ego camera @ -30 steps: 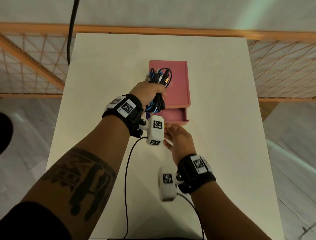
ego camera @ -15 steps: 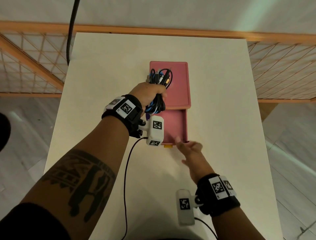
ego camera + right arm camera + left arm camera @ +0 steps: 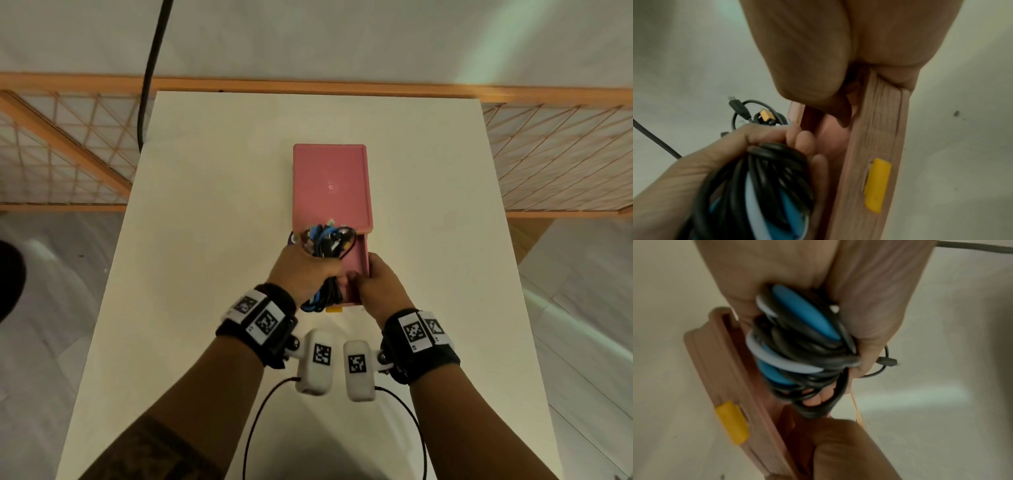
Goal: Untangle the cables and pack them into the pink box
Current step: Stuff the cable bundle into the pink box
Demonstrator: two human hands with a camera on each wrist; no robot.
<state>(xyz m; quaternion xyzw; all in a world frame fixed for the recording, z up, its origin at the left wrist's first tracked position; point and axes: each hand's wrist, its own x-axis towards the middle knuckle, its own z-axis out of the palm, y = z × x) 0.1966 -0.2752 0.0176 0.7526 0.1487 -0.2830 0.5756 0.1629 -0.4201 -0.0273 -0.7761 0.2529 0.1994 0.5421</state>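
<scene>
The pink box (image 3: 330, 185) lies in the middle of the white table (image 3: 205, 240), its lid slid back and its near part open. My left hand (image 3: 305, 274) grips a bundle of black, blue and white cables (image 3: 325, 240) over that open part. The same bundle (image 3: 797, 344) fills the left wrist view, with a loose plug hanging out. My right hand (image 3: 380, 284) grips the box's near right corner, thumb inside the wall (image 3: 875, 129). A yellow tab (image 3: 877, 185) sits on the box's near end.
An orange lattice fence (image 3: 548, 154) runs behind and beside the table. A thick black cable (image 3: 150, 68) hangs at the back left. A small purple thing (image 3: 292, 237) shows at the box's left side. Thin black wires from my wrist cameras (image 3: 260, 421) trail on the near table.
The box's near part slid out. My left hand brought the cable bundle from over the lid down to the open part. My right hand returned and took hold of the near right corner.
</scene>
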